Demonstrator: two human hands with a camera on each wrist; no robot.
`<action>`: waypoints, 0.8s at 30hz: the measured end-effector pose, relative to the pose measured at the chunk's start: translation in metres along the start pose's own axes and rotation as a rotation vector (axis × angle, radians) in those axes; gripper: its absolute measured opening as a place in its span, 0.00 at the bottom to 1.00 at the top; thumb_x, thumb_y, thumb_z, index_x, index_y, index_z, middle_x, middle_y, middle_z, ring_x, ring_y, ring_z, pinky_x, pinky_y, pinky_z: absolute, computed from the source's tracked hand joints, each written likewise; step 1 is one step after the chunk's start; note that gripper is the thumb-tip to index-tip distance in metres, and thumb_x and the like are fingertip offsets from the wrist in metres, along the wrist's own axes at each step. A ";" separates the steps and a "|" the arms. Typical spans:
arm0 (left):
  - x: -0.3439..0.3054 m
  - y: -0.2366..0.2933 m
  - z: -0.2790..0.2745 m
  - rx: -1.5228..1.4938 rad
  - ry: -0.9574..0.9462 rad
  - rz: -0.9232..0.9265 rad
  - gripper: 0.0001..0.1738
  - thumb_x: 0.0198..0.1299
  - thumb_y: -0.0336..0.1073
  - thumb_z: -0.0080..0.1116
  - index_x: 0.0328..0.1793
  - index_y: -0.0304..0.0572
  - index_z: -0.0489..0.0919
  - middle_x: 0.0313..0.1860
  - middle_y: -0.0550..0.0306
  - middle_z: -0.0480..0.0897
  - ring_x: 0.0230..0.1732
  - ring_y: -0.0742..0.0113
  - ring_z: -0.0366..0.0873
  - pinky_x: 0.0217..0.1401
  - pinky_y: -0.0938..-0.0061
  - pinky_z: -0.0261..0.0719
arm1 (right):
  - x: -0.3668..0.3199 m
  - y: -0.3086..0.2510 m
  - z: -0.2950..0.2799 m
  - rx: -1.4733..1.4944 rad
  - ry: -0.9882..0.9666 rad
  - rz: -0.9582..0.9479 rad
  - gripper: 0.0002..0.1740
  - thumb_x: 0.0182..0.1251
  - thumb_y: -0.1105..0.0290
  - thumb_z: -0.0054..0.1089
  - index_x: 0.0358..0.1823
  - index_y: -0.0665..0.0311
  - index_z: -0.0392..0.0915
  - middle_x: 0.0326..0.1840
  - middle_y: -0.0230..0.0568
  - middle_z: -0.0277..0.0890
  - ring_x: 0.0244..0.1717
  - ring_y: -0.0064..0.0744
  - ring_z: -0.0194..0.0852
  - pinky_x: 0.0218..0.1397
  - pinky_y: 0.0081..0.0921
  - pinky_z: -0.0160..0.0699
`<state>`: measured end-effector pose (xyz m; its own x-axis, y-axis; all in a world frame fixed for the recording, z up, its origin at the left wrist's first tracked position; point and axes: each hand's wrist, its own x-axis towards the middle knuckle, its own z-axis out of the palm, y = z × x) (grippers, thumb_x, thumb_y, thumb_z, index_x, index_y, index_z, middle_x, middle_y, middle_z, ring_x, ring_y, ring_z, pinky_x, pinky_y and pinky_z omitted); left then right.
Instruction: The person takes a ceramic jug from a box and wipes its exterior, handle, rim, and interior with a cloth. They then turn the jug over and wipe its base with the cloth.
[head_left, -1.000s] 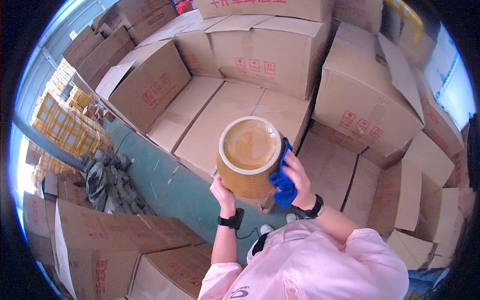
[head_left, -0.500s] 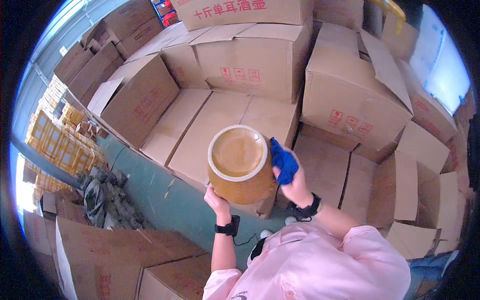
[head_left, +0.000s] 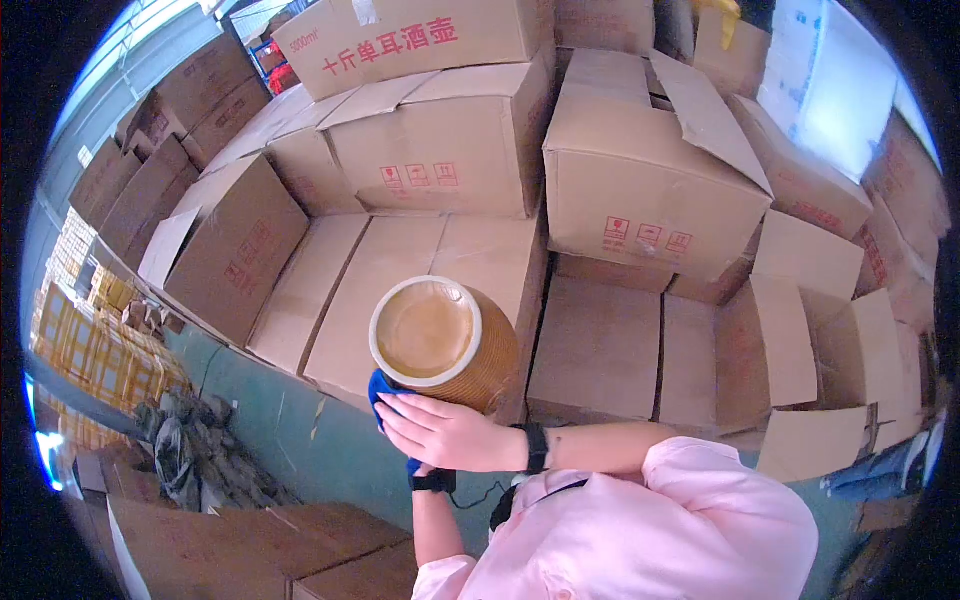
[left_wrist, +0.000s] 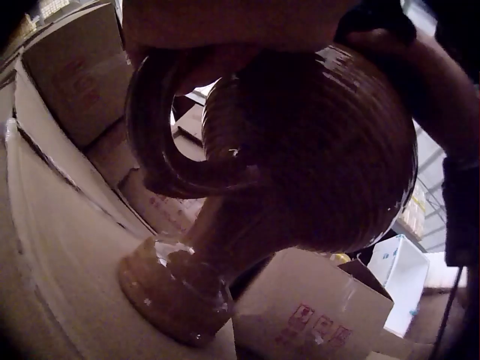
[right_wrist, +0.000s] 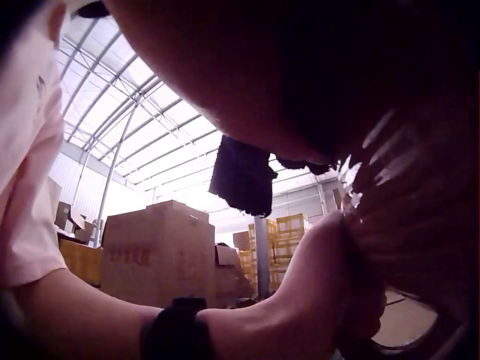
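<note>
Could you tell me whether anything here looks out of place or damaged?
The brown jug is upside down, base up, its neck pointing down toward the stacked cartons. One carton behind it has a top flap standing open. Nothing looks spilled or broken.

Green floor (head_left: 300, 440), stacked cartons (head_left: 600, 350), upturned jar (head_left: 430, 330)
</note>
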<state>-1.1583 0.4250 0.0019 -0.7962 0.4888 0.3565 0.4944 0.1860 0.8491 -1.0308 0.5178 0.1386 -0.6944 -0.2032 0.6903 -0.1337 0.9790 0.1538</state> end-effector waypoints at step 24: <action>0.018 0.014 0.016 -0.370 0.236 0.009 0.25 0.70 0.42 0.34 0.39 0.27 0.79 0.25 0.56 0.79 0.24 0.71 0.76 0.22 0.76 0.73 | 0.032 0.182 -0.058 1.371 -0.362 1.062 0.12 0.69 0.59 0.55 0.40 0.61 0.76 0.36 0.30 0.78 0.37 0.19 0.76 0.41 0.19 0.76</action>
<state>-1.1603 0.4501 0.0137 -0.8718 0.2727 0.4071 0.3776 -0.1556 0.9128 -1.0359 0.6889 0.2298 -0.9486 0.2947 -0.1154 0.1270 0.0206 -0.9917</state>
